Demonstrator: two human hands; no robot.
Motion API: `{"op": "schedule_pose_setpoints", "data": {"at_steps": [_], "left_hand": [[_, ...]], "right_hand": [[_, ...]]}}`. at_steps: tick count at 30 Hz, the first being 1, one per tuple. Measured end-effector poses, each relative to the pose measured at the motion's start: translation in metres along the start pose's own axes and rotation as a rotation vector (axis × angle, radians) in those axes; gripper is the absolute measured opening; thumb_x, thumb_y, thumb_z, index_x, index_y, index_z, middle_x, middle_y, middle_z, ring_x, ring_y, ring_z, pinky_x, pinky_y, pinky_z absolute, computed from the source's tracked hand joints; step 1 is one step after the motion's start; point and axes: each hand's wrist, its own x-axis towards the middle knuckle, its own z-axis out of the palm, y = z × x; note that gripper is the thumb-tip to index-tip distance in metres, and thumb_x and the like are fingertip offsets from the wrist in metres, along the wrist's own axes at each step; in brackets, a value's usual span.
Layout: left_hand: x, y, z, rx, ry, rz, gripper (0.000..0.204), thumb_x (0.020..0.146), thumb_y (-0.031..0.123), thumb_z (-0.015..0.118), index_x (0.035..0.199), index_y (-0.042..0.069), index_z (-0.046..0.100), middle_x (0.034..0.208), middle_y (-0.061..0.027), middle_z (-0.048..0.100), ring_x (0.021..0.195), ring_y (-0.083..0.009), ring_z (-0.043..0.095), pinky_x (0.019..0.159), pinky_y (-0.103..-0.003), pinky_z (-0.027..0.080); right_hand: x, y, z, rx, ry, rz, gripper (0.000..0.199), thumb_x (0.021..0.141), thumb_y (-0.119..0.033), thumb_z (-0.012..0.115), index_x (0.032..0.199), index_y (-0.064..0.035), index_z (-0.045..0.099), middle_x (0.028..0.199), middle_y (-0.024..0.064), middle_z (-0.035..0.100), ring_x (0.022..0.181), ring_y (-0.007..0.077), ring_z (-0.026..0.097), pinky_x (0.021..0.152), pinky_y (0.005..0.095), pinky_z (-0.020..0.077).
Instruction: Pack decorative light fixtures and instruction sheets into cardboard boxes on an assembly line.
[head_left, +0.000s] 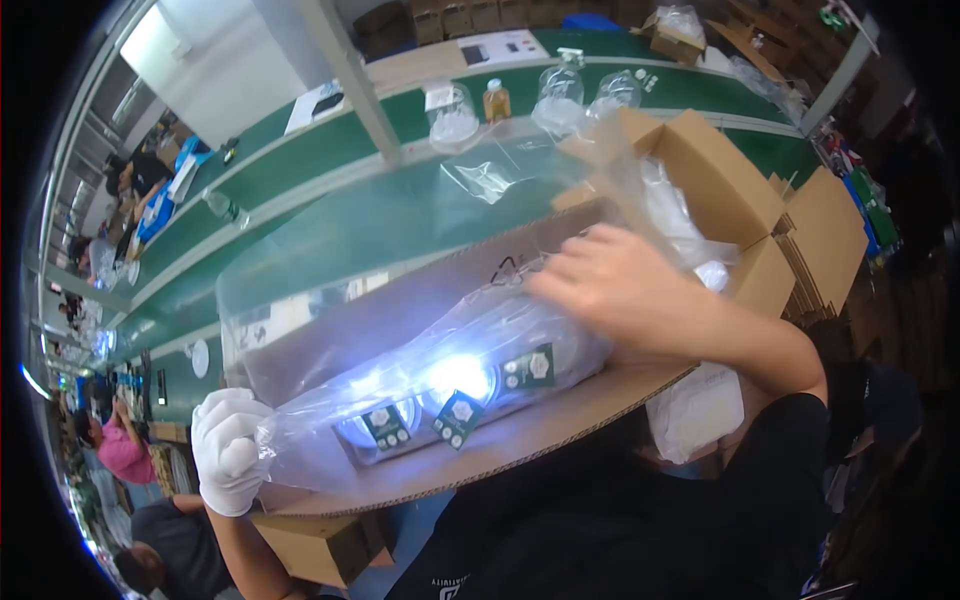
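Note:
In front of me is a long open cardboard box [335,345] with a clear plastic bag [310,430] in it. Through the film show round lamps [460,380], brightly lit, with several small dark green cards [459,418] beside them. My left hand [230,450], in a white glove, is closed on the gathered left end of the bag. Bare, my right hand [620,285] curls its fingers round the bag's film at the upper right, over the box's far side. Glare hides part of the lamps, and the right fingertips are partly hidden.
A green workbench [540,170] runs behind the box, with clear plastic domes [455,120] and an amber bottle [497,102] on it. To the right stands an open carton [735,175] with plastic film. A white packet [697,410] lies below it. A metal post [350,75] rises behind; people sit at left.

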Motion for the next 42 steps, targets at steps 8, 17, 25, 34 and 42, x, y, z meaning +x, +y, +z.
{"op": "schedule_pose_setpoints", "data": {"at_steps": [8, 17, 25, 34, 42], "left_hand": [[-0.088, -0.012, 0.023, 0.339, -0.506, -0.009, 0.018, 0.068, 0.02, 0.072, 0.084, 0.015, 0.066, 0.1, -0.0004, 0.062, 0.113, -0.0259, 0.055, 0.091, -0.044, 0.048], [-0.096, -0.044, 0.035, 0.569, -0.844, -0.017, 0.015, 0.079, 0.022, 0.064, 0.088, 0.013, 0.073, 0.112, -0.0071, 0.063, 0.128, -0.0297, 0.047, 0.111, -0.046, 0.033], [-0.008, -0.019, 0.05, 0.176, -0.809, -0.11, 0.029, 0.086, 0.017, 0.062, 0.113, 0.007, 0.063, 0.109, -0.0115, 0.066, 0.103, -0.0302, 0.064, 0.09, -0.041, 0.051], [-0.007, -0.019, 0.141, 0.004, -1.195, -0.321, 0.096, 0.081, 0.05, 0.073, 0.15, -0.001, 0.03, 0.149, -0.0255, 0.041, 0.126, -0.0407, 0.054, 0.1, -0.045, 0.049], [-0.051, -0.05, 0.155, -0.004, -1.063, -0.418, 0.104, 0.07, 0.018, 0.083, 0.152, 0.002, 0.021, 0.142, -0.0296, 0.045, 0.119, -0.0417, 0.058, 0.098, -0.046, 0.051]], "right_hand": [[-0.015, -0.008, 0.019, 0.47, -0.381, -0.143, 0.01, 0.09, -0.014, 0.059, 0.091, -0.0041, 0.062, 0.089, 0.008, 0.065, 0.097, 0.0254, 0.063, 0.088, 0.0425, 0.0476], [0.01, -0.021, 0.035, 0.71, -0.514, -0.113, 0.047, 0.095, -0.034, 0.062, 0.129, -0.0026, 0.058, 0.129, 0.0175, 0.062, 0.117, 0.0326, 0.06, 0.097, 0.0435, 0.0495], [0.007, 0.01, 0.083, 0.305, -0.801, 0.06, 0.066, 0.086, -0.023, 0.072, 0.143, -0.0059, 0.043, 0.142, 0.019, 0.049, 0.123, 0.0347, 0.056, 0.099, 0.0464, 0.0488], [0.027, 0.013, 0.09, 0.427, -0.792, -0.107, 0.051, 0.086, -0.005, 0.061, 0.136, -0.0051, 0.053, 0.129, 0.0213, 0.06, 0.105, 0.0417, 0.065, 0.087, 0.0468, 0.0542], [0.003, 0.017, 0.118, 0.239, -0.796, 0.03, 0.048, 0.087, -0.018, 0.068, 0.128, 0.0022, 0.052, 0.111, 0.025, 0.065, 0.098, 0.0391, 0.067, 0.084, 0.0464, 0.0544]]}}
